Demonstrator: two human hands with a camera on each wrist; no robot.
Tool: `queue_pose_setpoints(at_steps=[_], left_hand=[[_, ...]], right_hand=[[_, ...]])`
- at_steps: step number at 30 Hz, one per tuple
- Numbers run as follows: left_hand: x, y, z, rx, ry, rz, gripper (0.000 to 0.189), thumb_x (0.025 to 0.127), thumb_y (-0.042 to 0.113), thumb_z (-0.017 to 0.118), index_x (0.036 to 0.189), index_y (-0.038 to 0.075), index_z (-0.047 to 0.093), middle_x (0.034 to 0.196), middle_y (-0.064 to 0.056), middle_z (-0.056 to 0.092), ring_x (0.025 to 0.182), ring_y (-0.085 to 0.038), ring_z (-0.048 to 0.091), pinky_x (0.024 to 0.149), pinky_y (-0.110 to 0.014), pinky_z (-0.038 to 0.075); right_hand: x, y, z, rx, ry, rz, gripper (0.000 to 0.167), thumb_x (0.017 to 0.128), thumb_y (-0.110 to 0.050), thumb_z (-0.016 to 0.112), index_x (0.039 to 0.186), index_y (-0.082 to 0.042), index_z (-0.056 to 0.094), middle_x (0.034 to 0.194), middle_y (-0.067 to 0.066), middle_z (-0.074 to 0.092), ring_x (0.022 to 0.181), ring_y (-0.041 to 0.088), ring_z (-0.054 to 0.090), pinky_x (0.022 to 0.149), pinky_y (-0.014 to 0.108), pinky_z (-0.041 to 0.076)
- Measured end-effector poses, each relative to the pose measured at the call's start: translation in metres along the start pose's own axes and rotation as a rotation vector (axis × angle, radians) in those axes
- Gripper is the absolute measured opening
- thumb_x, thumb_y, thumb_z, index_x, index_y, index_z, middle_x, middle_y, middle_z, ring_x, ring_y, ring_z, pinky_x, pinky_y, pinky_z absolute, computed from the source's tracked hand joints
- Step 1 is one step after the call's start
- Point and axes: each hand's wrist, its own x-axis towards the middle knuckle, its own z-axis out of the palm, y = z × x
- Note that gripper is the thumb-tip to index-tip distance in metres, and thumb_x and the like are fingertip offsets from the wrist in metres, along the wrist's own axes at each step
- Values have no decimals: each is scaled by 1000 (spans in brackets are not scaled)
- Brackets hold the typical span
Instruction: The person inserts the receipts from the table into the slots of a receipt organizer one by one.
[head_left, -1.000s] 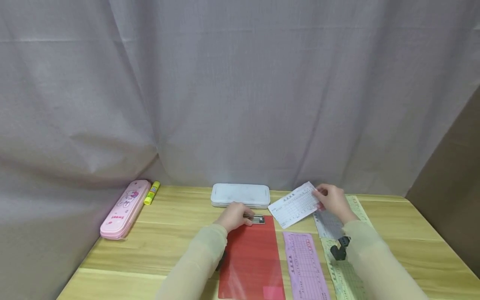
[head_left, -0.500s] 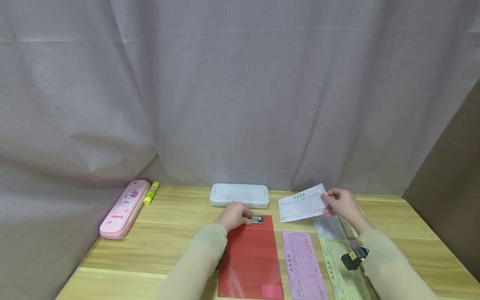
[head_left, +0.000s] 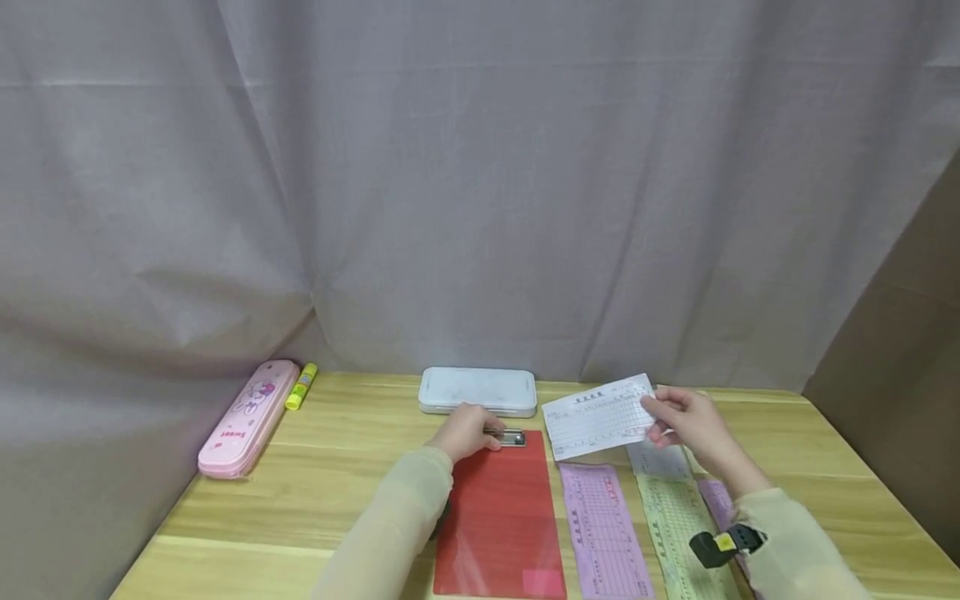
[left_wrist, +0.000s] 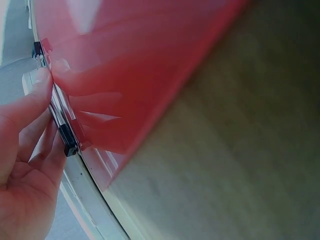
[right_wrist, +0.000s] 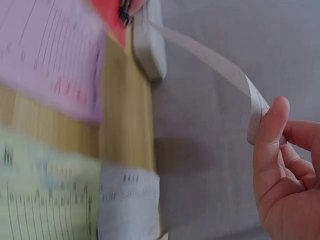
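My left hand (head_left: 467, 432) pinches the metal clip (head_left: 513, 437) at the top of a red see-through clipboard (head_left: 498, 525). In the left wrist view the thumb (left_wrist: 40, 87) lies over the clip, with the other fingers behind it. Between thumb and fingers of my right hand (head_left: 693, 425) is a white printed receipt slip (head_left: 598, 417), held up by its right end. The right wrist view shows this slip (right_wrist: 215, 60) nearly edge-on, bowed toward the clipboard. Below it on the table lie a purple slip (head_left: 606, 529), a yellow-green slip (head_left: 682, 529) and another white slip (head_left: 658, 459).
A white case (head_left: 478, 391) stands behind the clipboard against the grey curtain (head_left: 480, 183). At the left lie a pink pencil case (head_left: 249, 419) and a yellow glue stick (head_left: 302, 386). Another purple slip (head_left: 716, 500) shows partly beside my right wrist.
My right hand has moved right and a little nearer, carrying the white slip, whose tilt has shifted. More of the slips under that arm shows. My left hand stays at the clip.
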Motion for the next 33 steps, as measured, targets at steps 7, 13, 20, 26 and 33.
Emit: queue_pose_setpoints(at_steps=[7, 13, 20, 26, 33], left_hand=[[0, 1, -1, 3, 4, 17, 25, 73, 17, 81, 97, 15, 77, 88, 8, 73, 90, -8, 66, 84, -23, 51], [-3, 2, -3, -3, 3, 0, 25, 73, 15, 81, 98, 13, 77, 90, 6, 73, 92, -9, 65, 85, -24, 51], [-5, 3, -3, -40, -6, -35, 27, 73, 15, 81, 99, 14, 77, 92, 5, 73, 93, -10, 65, 85, -25, 51], [-5, 3, -4, -56, -6, -40, 26, 73, 15, 81, 98, 13, 77, 92, 5, 73, 93, -10, 65, 86, -27, 51], [-5, 6, -6, -46, -6, -45, 27, 73, 16, 81, 99, 13, 76, 93, 5, 73, 95, -11, 65, 87, -28, 51]], right_hand=[[-16, -6, 22, 48, -4, 42, 28, 96, -25, 57, 100, 2, 56, 53, -8, 45, 43, 3, 39, 38, 17, 32], [-27, 10, 53, -60, 20, 188, 36, 93, -26, 60, 106, 7, 59, 49, -8, 38, 41, 4, 29, 39, 18, 26], [-37, 21, 87, -71, 7, 287, 31, 90, -20, 61, 104, 8, 61, 47, -4, 42, 39, 5, 35, 37, 15, 28], [-37, 18, 113, -5, -22, 312, 19, 89, -14, 60, 91, 5, 59, 51, -1, 48, 37, 4, 40, 36, 15, 36], [-34, 18, 136, 36, -6, 329, 14, 89, -9, 59, 87, 5, 56, 51, 1, 48, 38, 5, 43, 36, 16, 39]])
